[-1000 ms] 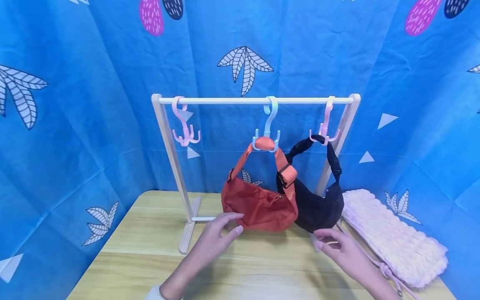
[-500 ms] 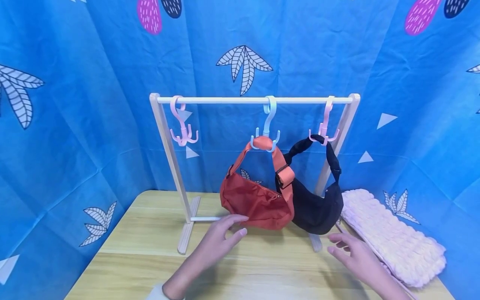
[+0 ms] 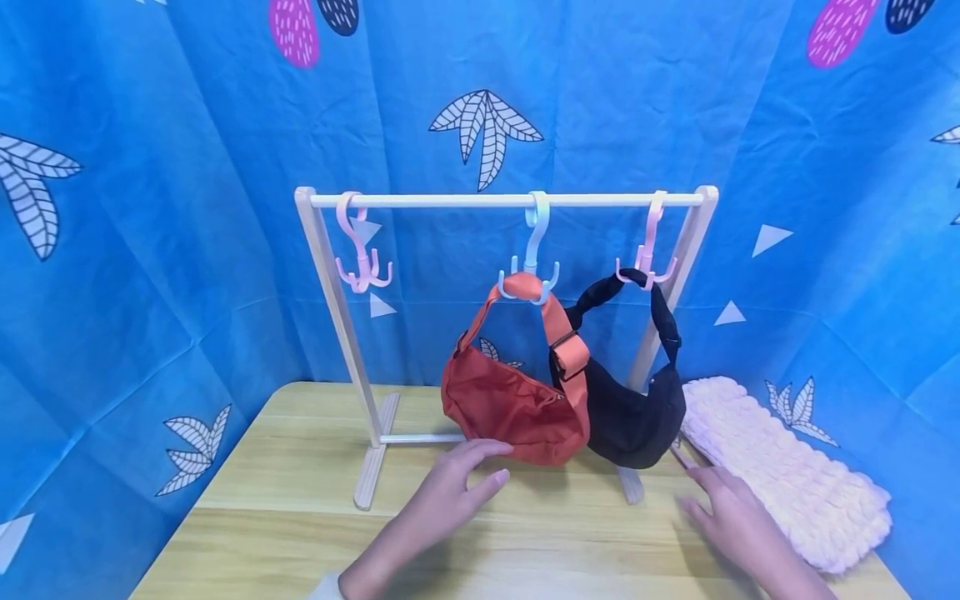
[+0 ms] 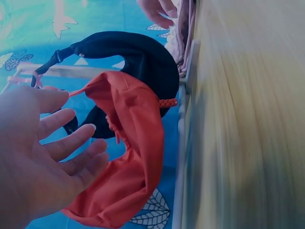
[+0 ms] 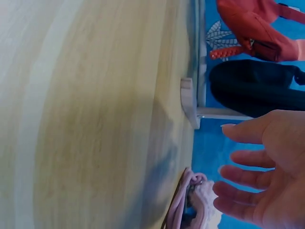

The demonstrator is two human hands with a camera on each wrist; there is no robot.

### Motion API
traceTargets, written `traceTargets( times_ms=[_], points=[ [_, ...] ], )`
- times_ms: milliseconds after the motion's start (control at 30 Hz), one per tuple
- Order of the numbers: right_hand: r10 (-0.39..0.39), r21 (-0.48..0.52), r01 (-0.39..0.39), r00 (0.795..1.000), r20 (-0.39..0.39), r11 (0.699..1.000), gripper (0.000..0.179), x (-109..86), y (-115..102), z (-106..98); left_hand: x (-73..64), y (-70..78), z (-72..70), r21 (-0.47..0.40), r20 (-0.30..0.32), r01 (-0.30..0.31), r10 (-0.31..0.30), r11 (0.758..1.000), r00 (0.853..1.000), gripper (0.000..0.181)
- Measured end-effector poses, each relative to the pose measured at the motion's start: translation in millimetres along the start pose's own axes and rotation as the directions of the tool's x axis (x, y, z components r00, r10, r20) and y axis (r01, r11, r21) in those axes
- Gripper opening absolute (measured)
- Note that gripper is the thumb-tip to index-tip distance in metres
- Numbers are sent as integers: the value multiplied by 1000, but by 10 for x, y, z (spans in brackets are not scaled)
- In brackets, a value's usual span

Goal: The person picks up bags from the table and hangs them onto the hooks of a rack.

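In the head view, the left hand (image 3: 452, 495) has its fingers loosely stretched; the red bag (image 3: 498, 404) hangs just beside it, at one o'clock, and I cannot tell if they touch. The right hand (image 3: 733, 518) has also relaxed fingers, with the fluffy bag (image 3: 791, 479) near, between one and two o'clock. Between this hand's ten and eleven, the black bag (image 3: 633, 425) hangs from a pink hook (image 3: 651, 237); a blue hook (image 3: 535, 242) bears the red bag. Both hooks hang on the pale rack (image 3: 442, 201) upon the table (image 3: 270, 475).

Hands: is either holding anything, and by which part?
Nothing held. The left hand is near the red bag, the right hand near the fluffy bag; neither grips anything.
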State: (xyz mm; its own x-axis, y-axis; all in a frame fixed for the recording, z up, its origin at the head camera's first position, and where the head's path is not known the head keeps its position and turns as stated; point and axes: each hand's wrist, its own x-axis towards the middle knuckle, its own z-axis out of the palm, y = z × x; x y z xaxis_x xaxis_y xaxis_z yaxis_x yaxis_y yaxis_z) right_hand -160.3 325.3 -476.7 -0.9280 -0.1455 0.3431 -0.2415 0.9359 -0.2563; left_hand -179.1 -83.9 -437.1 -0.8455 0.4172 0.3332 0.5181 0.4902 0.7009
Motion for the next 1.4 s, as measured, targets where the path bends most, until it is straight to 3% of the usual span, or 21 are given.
traceTargets(
  times_ms=[567, 767, 1033, 1200, 1400],
  points=[
    [95, -29, -91, 985, 143, 995, 47, 2, 243, 33, 17, 59, 177, 1, 66, 2, -2, 1000, 998, 36],
    [113, -43, -106, 974, 197, 993, 38, 5, 274, 59, 21, 93, 223, 9, 102, 10, -10, 1000, 995, 37],
    [24, -65, -19, 998, 66, 998, 18, -27, 252, 136, 32, 132, 295, 59, 107, -43, 36, 997, 994, 36],
    [-43, -140, 39, 999, -26, 989, 10, -50, 276, 201, 36, 144, 326, 69, 114, -52, 44, 996, 993, 35],
    [-48, -186, 43, 999, -25, 982, 6, -43, 301, 235, 55, 146, 359, 50, 132, -30, 24, 998, 991, 35]
  ],
)
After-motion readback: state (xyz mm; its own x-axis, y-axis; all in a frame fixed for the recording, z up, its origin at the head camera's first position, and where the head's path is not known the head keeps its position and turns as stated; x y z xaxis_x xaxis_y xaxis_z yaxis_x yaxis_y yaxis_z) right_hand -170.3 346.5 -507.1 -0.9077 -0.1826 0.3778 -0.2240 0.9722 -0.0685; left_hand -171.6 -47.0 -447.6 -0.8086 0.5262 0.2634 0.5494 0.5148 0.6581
